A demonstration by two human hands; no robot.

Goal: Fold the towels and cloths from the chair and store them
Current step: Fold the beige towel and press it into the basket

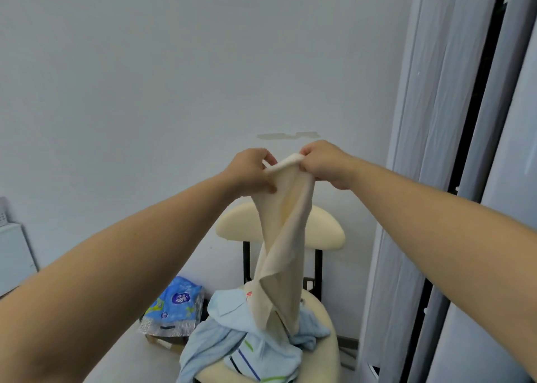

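cream towel [286, 237] looks like soft matt terry, the light blue towels [232, 339] fuzzier. chair [325, 228] has smooth cream padding on black metal posts, tissue pack [177, 301] is glossy crinkly plastic

Open air left of chair [328, 350]; wall behind; hanging cream towel [284, 237] fronts backrest [328, 231] & blue pile [232, 333]; tall panels [436, 150] close on right; packets [177, 301] low at left

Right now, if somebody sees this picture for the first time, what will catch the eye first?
First, the cream towel, held up at the centre of the picture: the left hand and the right hand pinch its top edge close together. Under it, a pile of light blue cloths lies on the cream chair. Left of the chair lies a blue packet.
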